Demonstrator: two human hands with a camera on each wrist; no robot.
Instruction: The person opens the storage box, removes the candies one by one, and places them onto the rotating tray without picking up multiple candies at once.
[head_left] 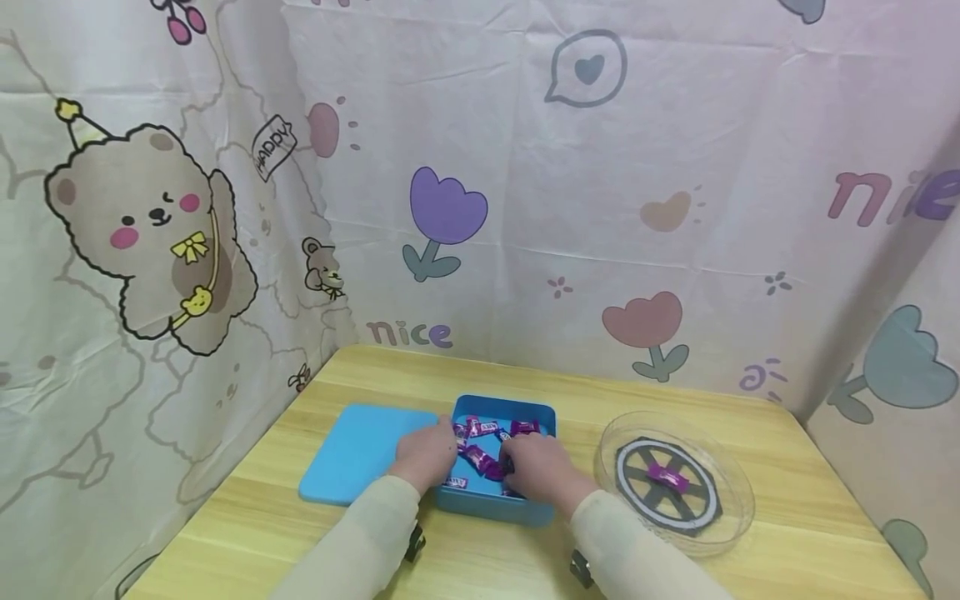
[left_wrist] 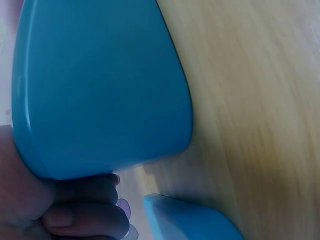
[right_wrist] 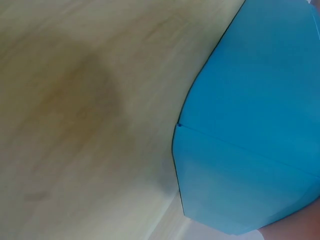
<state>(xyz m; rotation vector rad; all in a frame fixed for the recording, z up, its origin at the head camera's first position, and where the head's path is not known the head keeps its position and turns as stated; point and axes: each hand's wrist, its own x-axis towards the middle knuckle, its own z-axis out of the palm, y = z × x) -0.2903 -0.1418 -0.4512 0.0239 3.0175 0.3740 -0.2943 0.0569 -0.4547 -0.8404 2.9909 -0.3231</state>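
A blue rectangular box [head_left: 495, 510] sits on the table with several purple-wrapped candies [head_left: 480, 458] inside. At its left wall is my left hand [head_left: 426, 454], gripping the side with the thumb by the rim; its curled fingers [left_wrist: 85, 215] show beside the box in the left wrist view. My right hand [head_left: 542, 468] reaches over the front right of the box, fingers pointing down among the candies. Its fingertips are mostly hidden, so whether they pinch a candy is unclear. The right wrist view shows mainly the box's outer wall [right_wrist: 250, 150].
Left of the box a flat blue lid [head_left: 352, 454] lies on the wooden table [head_left: 247, 533]. To the right stands a clear round container [head_left: 738, 508] with a dark wheel-like pattern and one purple candy [head_left: 667, 477] in it. A printed curtain [head_left: 525, 167] hangs behind.
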